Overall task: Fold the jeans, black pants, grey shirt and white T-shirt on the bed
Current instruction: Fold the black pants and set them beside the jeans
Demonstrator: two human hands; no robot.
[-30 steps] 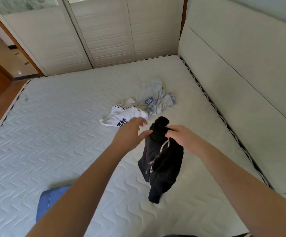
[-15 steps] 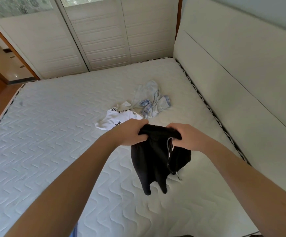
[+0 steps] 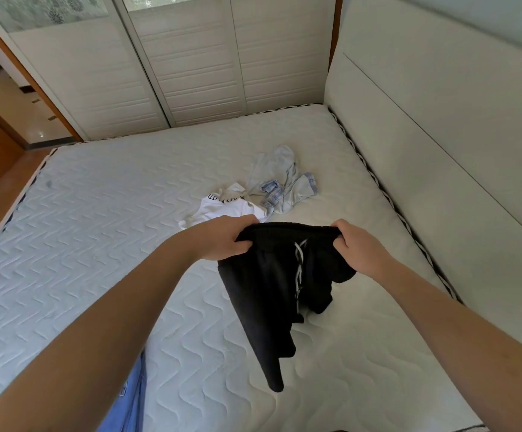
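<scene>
black pants (image 3: pixel 272 294) hang unfolded, waistband pinched by left hand (image 3: pixel 222 241) and right hand (image 3: pixel 358 247); jeans (image 3: pixel 133 397) possibly folded; shirts remain.

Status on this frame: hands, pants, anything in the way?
Left hand and right hand grip the black pants at the waistband, legs hanging. White T-shirt and grey shirt crumpled beyond.

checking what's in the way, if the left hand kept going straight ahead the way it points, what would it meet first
Probably the white T-shirt, crumpled on the mattress just beyond the left hand, which grips the black pants by the waistband. Depth is unclear; it might pass above the shirt.
</scene>
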